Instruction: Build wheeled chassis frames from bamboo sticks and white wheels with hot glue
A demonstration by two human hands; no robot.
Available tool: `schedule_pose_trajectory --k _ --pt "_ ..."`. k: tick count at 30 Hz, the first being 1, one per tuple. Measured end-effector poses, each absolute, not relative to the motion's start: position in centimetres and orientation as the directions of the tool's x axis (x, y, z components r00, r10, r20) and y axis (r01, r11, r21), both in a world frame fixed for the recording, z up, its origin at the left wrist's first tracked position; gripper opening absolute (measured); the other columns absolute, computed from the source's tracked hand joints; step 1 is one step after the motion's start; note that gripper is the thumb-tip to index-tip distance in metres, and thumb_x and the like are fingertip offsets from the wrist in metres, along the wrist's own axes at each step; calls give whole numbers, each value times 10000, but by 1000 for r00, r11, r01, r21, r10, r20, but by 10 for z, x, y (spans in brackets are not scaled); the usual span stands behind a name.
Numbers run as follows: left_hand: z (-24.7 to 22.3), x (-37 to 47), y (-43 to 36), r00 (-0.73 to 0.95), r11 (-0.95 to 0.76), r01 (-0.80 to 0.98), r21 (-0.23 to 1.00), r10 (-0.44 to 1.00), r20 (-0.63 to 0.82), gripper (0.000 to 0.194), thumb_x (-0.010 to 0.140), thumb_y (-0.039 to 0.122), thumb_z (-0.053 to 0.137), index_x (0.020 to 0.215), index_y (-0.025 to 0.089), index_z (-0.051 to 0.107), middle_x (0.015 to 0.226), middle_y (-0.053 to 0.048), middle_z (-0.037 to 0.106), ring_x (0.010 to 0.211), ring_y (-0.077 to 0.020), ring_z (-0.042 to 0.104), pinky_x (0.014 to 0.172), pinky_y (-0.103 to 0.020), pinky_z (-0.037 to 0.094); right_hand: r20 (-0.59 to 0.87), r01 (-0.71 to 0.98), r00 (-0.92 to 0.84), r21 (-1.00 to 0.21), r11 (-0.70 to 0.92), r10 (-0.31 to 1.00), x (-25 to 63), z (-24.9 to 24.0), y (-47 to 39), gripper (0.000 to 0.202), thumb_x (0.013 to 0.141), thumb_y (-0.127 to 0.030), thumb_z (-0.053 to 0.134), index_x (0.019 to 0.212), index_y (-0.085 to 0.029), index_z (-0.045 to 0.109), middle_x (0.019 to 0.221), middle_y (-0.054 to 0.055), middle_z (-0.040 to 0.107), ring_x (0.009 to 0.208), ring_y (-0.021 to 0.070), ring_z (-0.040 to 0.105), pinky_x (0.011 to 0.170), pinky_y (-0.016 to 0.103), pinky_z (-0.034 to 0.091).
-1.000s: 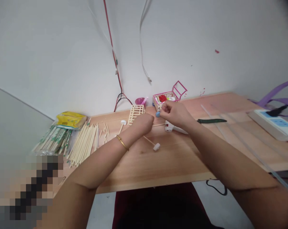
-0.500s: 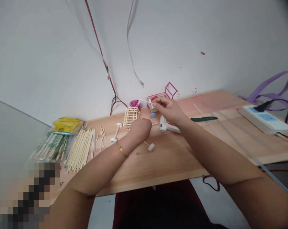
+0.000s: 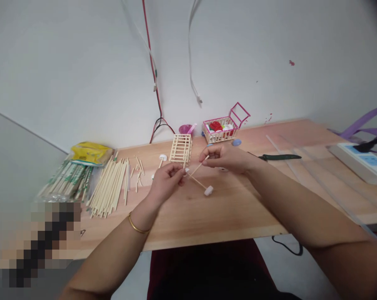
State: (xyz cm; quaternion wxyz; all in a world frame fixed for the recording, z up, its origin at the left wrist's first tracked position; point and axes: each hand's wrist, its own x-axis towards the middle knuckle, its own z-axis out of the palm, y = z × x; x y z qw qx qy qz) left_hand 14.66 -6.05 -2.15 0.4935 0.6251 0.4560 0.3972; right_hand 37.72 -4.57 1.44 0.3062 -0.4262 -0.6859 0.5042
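Note:
My right hand pinches a thin wooden stick between thumb and fingertips, slanting down to the left. Close by, my left hand is closed, its fingertips on a short upright wooden stick. Beneath the hands, another stick lies on the table with a white wheel at its near end. Behind my left hand is a stick axle with a white wheel, partly covered. A small slatted stick frame stands just beyond the hands. My right hand hides most of the glue gun.
Loose wooden sticks, shorter pieces and a yellow packet lie left. At the back are a pink bowl and a pink-edged stick cart. A dark green knife and a power strip lie right.
My right hand has lowered its stick towards the table, beside my left hand. The left fingers now show a pinch. The view has shifted, baring the pink-edged cart.

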Motion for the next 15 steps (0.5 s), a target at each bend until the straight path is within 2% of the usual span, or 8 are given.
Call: schedule_pose_trajectory --k 4,8,12,15 --pt "-31 150 -63 422 134 16 991 898 -128 243 744 371 693 770 142 615 632 2 625 500 -83 549 489 -203 457 -47 255 -489 -963 92 871 364 7 -46 215 714 -352 672 834 -175 654 640 -41 547 595 89 471 564 233 342" --pt "-33 149 -66 524 318 -82 944 820 -231 257 724 345 726 815 130 616 764 -35 674 542 -92 605 508 -213 498 -49 221 -438 -974 54 898 352 6 -48 189 707 -335 677 787 -172 622 599 -56 504 564 78 439 542 227 324" --pt "-30 148 -68 553 367 -128 922 797 -241 257 712 290 745 862 117 627 778 -44 679 581 -100 634 550 -211 520 -27 156 -399 -987 39 917 348 4 -50 229 689 -333 705 820 -170 614 602 -59 499 567 74 441 539 218 341" --pt "-31 148 -68 560 363 -135 922 796 -231 267 703 285 755 860 112 626 778 -45 676 593 -108 640 562 -224 529 -25 98 -434 -995 19 901 347 0 -51 277 669 -366 731 807 -165 600 610 -58 504 560 71 444 527 213 347"
